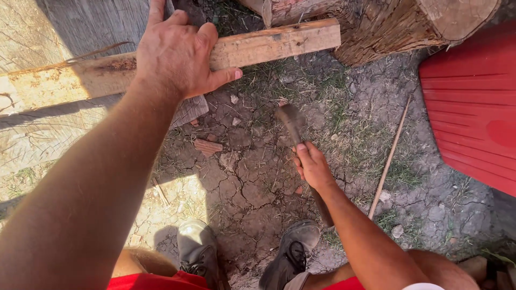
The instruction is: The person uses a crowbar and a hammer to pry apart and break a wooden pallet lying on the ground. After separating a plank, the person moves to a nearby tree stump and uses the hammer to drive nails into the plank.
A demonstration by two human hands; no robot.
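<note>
**Head view: strike hazards at the plank**

The left hand [180, 53] lies flat on the plank [269, 45], palm down, fingers spread over its far edge and thumb pointing right. The plank runs left to right at the far side of the scene; its right end touches a log [387, 27].

The right hand [312, 166] is wrapped around the handle of a hatchet [295, 129]. The head is blurred and points far, toward the plank, over cracked ground [242, 182].

Risks, as judged:

- **Hand injury.** The left thumb sits just beside the likely strike zone. A blow that drifts left can hit it.
- **Glancing blow.** A strike at a shallow angle can skid off the wood toward the near side, where two boots [242, 252] stand.
- **Plank shift.** Only one flat hand steadies the plank. A hard blow can kick it loose.
- **Grip slip.** The hold is high on the handle; whether it is firm cannot be told.
- **Side clearance.** A thin stick [389, 156] and a red panel [473, 102] lie right of the swing path.
</note>
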